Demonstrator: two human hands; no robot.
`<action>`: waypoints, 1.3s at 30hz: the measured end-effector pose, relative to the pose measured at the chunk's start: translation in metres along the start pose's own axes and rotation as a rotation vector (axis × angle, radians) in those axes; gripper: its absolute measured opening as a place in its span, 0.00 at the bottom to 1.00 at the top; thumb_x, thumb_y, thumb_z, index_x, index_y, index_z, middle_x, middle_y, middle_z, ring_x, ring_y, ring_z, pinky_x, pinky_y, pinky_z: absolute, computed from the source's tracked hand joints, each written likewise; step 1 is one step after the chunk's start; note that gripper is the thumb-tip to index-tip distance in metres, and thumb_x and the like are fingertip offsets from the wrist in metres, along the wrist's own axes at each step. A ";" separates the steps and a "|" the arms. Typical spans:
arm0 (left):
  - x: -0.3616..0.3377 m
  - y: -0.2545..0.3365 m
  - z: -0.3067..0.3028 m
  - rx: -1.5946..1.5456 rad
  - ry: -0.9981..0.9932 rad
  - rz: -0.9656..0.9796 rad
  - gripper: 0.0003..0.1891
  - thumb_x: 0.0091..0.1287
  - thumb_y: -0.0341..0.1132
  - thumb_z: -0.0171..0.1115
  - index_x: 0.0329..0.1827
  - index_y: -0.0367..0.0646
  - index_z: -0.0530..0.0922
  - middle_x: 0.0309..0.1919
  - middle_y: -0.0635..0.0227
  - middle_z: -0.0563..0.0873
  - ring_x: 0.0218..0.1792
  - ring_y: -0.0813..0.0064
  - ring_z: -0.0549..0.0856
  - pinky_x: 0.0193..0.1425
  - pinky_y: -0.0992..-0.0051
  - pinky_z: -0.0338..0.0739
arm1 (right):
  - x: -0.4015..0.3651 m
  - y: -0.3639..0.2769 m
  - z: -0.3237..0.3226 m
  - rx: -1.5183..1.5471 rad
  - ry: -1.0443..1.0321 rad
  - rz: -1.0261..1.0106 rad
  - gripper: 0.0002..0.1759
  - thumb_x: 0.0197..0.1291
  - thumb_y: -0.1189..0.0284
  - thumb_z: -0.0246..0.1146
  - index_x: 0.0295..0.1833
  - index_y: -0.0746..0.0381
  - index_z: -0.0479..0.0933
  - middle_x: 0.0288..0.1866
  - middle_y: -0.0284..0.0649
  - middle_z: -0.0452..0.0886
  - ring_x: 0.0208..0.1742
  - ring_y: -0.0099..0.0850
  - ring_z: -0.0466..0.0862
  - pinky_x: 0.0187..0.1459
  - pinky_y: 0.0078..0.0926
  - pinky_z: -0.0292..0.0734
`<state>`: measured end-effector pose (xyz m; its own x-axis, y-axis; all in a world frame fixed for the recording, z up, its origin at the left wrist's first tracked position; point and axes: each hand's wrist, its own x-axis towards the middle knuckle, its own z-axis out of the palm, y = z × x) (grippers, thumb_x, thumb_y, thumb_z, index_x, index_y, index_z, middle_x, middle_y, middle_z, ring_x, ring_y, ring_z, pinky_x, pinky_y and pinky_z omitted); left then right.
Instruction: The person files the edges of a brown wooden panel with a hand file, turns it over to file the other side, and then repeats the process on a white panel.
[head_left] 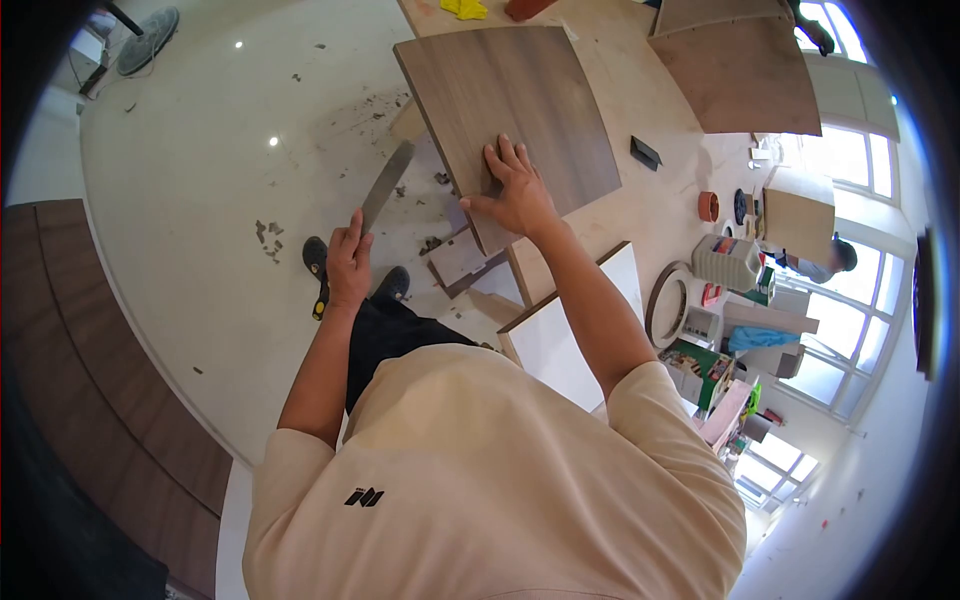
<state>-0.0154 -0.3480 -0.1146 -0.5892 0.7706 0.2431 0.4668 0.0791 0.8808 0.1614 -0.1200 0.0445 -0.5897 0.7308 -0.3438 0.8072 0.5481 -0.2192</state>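
A long flat metal file [388,185] is in my left hand [349,262], fingers closed round its lower end. Its blade slants up toward the left edge of a brown wood-grain panel [530,95], with a gap of floor showing between them. The panel lies on a pale wooden worktable [625,105] and overhangs its left side. On the panel's lower part, my right hand [518,197] rests palm down, fingers spread and thumb toward the edge.
A small black object [645,153] lies on the table. White-faced board [580,330] stands by my right side. Debris [268,240] is scattered on the floor. Further right are a plastic jug [726,262], a round ring [668,305] and a person [828,262].
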 end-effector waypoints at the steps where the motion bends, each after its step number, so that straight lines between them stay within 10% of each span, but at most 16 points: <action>1: 0.000 0.002 0.004 -0.030 -0.007 0.000 0.29 0.72 0.29 0.65 0.77 0.57 0.72 0.34 0.61 0.77 0.33 0.63 0.78 0.41 0.69 0.76 | -0.001 0.000 0.001 -0.009 0.015 -0.010 0.61 0.46 0.42 0.76 0.82 0.57 0.60 0.87 0.49 0.47 0.86 0.54 0.47 0.81 0.54 0.49; 15: 0.009 0.023 0.032 -0.174 -0.094 0.087 0.30 0.71 0.29 0.65 0.77 0.59 0.72 0.32 0.59 0.76 0.31 0.60 0.76 0.40 0.66 0.76 | -0.070 0.005 -0.002 -0.033 -0.153 -0.039 0.67 0.43 0.49 0.79 0.85 0.59 0.50 0.88 0.49 0.43 0.87 0.54 0.42 0.81 0.59 0.45; 39: 0.015 0.011 0.024 -0.144 0.021 0.024 0.28 0.73 0.29 0.64 0.76 0.56 0.73 0.35 0.60 0.78 0.34 0.62 0.78 0.42 0.69 0.77 | 0.074 -0.002 0.007 0.057 0.153 -0.010 0.59 0.47 0.40 0.74 0.82 0.53 0.61 0.87 0.48 0.48 0.87 0.52 0.45 0.81 0.57 0.41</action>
<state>-0.0029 -0.3204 -0.1112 -0.5931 0.7576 0.2723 0.3827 -0.0323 0.9233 0.1168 -0.0700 0.0129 -0.5918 0.7811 -0.1991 0.7988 0.5352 -0.2749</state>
